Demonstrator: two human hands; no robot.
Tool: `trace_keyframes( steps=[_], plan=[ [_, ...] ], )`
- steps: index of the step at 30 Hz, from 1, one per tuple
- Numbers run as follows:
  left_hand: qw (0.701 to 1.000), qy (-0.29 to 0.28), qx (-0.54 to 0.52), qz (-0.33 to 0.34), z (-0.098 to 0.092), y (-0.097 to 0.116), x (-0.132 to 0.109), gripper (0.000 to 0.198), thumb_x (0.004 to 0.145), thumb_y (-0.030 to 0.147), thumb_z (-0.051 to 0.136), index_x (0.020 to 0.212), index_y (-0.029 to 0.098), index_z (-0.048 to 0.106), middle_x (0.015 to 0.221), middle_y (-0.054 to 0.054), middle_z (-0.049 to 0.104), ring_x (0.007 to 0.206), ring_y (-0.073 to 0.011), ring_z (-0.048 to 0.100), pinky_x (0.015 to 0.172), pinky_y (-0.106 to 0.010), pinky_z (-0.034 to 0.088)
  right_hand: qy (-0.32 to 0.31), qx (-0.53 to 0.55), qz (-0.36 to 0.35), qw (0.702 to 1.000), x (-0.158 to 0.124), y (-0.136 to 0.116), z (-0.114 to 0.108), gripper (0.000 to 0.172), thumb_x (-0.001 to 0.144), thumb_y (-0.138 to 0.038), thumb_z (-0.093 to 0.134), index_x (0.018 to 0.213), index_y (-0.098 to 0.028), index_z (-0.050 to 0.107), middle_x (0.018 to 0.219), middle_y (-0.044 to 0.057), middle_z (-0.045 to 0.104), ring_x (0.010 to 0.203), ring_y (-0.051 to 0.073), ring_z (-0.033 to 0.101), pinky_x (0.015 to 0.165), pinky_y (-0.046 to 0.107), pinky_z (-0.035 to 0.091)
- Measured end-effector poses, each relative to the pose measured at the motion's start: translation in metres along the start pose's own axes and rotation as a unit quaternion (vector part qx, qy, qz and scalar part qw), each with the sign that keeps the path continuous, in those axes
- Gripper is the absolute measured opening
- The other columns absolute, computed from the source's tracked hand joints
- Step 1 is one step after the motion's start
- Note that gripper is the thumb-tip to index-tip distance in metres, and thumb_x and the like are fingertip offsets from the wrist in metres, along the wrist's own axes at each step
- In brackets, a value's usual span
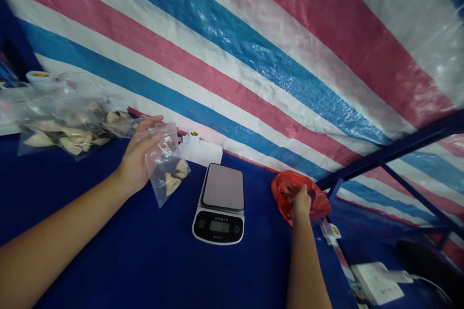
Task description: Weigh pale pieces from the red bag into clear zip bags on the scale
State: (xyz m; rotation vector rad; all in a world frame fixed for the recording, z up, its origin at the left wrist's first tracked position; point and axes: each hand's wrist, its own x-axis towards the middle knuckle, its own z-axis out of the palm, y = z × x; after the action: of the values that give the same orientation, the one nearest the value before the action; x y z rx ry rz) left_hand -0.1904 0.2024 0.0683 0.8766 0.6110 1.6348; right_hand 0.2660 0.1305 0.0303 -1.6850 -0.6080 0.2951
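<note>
My left hand is closed on a small clear plastic bag, pinching its upper part between thumb and fingers. A few pale, cream-coloured pieces lie in the bag's lower corner. My right hand reaches into an open red plastic bag. Its fingers are mostly hidden among reddish-brown pieces, so their grip is unclear. Between my hands stands a digital kitchen scale with a bare grey platform and a lit display too small to read.
Several clear bags of pale pieces are heaped at the left on the dark blue table. A white card or paper lies behind the scale. Striped plastic sheeting hangs behind. A white power strip is at lower right, beside a blue frame bar.
</note>
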Motion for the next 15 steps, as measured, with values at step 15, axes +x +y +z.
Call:
trace_keyframes(
  steps=[15],
  plan=[
    [1.000, 0.013, 0.006, 0.003, 0.008, 0.006, -0.003, 0.047, 0.070, 0.042, 0.080, 0.114, 0.032, 0.068, 0.104, 0.001, 0.078, 0.101, -0.0281, 0.074, 0.076, -0.040, 0.060, 0.074, 0.052, 0.047, 0.995, 0.017, 0.003, -0.003, 0.028, 0.084, -0.045, 0.052, 0.079, -0.019, 0.060, 0.059, -0.003, 0.057, 0.052, 0.013, 0.053, 0.050, 0.024, 0.045]
  ],
)
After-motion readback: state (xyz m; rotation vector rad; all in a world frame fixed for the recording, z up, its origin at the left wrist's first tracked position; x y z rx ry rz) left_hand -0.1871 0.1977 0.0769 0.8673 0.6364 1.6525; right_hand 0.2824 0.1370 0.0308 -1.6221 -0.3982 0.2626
